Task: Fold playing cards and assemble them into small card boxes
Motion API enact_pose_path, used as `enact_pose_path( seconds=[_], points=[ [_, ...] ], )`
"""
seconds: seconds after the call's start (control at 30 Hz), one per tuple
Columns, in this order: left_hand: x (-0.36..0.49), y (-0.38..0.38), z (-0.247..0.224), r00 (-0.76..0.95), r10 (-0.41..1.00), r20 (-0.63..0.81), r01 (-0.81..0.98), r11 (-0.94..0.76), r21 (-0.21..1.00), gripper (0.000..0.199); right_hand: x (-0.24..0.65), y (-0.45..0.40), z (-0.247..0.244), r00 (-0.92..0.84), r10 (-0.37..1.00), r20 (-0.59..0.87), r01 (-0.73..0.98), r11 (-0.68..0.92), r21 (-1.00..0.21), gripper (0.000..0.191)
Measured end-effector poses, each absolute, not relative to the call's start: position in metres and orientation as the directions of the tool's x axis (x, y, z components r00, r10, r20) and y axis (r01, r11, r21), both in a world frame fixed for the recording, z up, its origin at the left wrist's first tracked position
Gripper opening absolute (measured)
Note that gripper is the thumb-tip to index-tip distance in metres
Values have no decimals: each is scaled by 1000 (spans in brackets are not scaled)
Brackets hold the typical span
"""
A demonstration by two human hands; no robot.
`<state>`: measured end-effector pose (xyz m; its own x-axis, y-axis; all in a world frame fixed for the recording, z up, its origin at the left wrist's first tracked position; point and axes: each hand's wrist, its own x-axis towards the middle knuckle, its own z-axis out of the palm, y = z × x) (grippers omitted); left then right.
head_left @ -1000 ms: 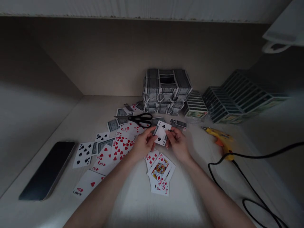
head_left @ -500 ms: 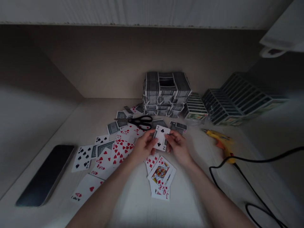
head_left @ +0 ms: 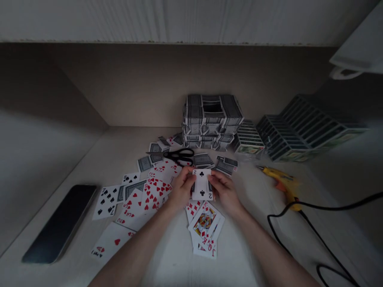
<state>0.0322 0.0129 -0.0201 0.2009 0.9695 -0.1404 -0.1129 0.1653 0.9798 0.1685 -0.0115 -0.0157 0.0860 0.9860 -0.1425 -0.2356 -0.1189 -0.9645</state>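
Note:
Between my two hands is a two of clubs playing card, face up and nearly upright in view. My left hand pinches its left edge and my right hand its right edge. A patterned card back shows along the sides, so more than one piece may be in the grip; I cannot tell. Just below my hands, a fan of face cards with a king of diamonds on top lies on the table. Red-suited cards spread out to the left of my left hand. Black-handled scissors rest on cards behind it.
A box built from cards stands at the back, beside ribbed stacks of card pieces. On the right lies a yellow glue gun with a looping black cord. A dark phone lies at the left. A shelf edge hangs overhead.
The two of clubs has gone from tilted to straight and sits slightly lower in view. Both hands still grip it. The whole scene has shifted slightly down and right.

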Motion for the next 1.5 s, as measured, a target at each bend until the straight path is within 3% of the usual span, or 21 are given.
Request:
enact_pose_path(
  seconds=[0.67,1.17,1.33,1.5],
  points=[
    [34,12,-19,136,983,-125,-116,141,983,12,162,-16,-18,44,987,-154,-322,-132,-938,19],
    [33,11,-17,111,994,5,-15,-4,1000,8,161,-14,-21,113,982,-152,-315,-109,-943,11],
    [32,14,-18,90,996,15,19,-17,1000,11,161,-14,-24,132,984,-117,-272,-77,-959,12],
    [31,15,-21,120,993,-14,-25,17,1000,10,163,-14,-27,176,984,3,-123,25,-992,12]
  ],
)
